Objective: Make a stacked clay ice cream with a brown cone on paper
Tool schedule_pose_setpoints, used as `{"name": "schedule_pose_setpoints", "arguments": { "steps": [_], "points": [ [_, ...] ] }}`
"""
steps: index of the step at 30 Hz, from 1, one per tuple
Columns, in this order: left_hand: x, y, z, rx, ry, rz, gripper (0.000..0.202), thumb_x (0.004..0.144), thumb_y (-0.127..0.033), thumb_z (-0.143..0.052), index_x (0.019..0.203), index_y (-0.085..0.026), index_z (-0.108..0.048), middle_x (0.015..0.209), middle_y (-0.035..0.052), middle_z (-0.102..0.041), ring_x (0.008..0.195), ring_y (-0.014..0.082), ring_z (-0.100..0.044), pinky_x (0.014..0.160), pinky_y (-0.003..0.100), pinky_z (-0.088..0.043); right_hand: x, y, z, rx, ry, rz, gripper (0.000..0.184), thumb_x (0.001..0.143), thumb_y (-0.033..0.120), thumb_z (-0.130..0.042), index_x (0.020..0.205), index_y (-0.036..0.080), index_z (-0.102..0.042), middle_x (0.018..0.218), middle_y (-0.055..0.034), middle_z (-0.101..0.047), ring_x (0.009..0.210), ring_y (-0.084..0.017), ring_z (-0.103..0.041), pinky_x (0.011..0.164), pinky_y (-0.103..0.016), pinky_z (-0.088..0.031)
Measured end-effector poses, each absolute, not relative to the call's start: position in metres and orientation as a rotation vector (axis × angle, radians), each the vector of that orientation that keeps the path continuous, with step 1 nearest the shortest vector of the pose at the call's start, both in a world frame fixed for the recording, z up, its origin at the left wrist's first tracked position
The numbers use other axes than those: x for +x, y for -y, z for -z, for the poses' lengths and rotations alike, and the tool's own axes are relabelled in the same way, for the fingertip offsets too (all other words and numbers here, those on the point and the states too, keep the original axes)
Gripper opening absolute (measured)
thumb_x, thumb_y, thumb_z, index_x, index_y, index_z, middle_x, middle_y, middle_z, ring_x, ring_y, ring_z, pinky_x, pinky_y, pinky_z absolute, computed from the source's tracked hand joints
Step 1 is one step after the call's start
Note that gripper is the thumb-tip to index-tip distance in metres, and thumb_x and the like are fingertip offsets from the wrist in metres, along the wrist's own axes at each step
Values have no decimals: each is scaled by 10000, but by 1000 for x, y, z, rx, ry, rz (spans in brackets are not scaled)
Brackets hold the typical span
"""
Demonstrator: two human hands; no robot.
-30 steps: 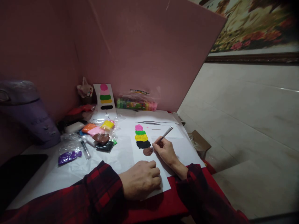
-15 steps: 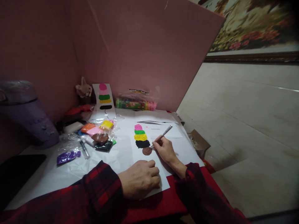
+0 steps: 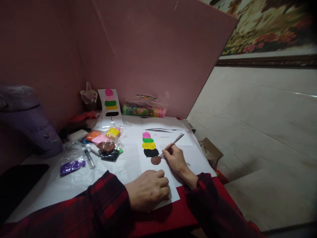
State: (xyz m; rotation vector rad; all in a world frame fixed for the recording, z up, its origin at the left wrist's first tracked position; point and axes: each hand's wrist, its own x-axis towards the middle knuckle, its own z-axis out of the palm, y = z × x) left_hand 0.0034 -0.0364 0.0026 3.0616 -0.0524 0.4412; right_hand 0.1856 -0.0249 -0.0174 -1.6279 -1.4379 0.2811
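Observation:
My right hand (image 3: 175,159) grips a fork (image 3: 178,138) by its patterned silver handle. Its tines touch a flat brown disc of modelling clay (image 3: 155,161), which carries ridged lines. Above that disc, textured clay bands in black (image 3: 151,152), yellow (image 3: 149,145), green (image 3: 148,140) and pink (image 3: 146,135) form a column on white paper (image 3: 170,191). My left hand (image 3: 150,190) rests on the paper's near part with its fingers curled. Their tips are hidden, so I cannot make out whether anything is in them.
Left of the paper lie several bagged clay lumps, such as purple clay (image 3: 71,167), and a clear tube (image 3: 90,160). A card with coloured bands (image 3: 112,104) leans at the back beside a colourful pack (image 3: 143,110). A purple bottle (image 3: 37,125) stands far left; a cardboard box (image 3: 212,152) is right.
The fork's handle has tilted slightly to the right, with its tines still at the brown clay disc. My left hand has stayed in place.

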Motion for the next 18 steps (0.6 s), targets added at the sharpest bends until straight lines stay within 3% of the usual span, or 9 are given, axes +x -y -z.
{"name": "schedule_pose_setpoints", "arguments": {
  "steps": [18],
  "points": [
    [4,37,-5,3054,27,-409,154,919,-286,-483,825,-194,-563,830,38,-610,761,195,-459,605,346,-344,188,26,17,-1586,1422,-251,151,809,304,-543,713,186,-542,616,-3,-596,539,-143,-530,540,-256,-390]
  ]
}}
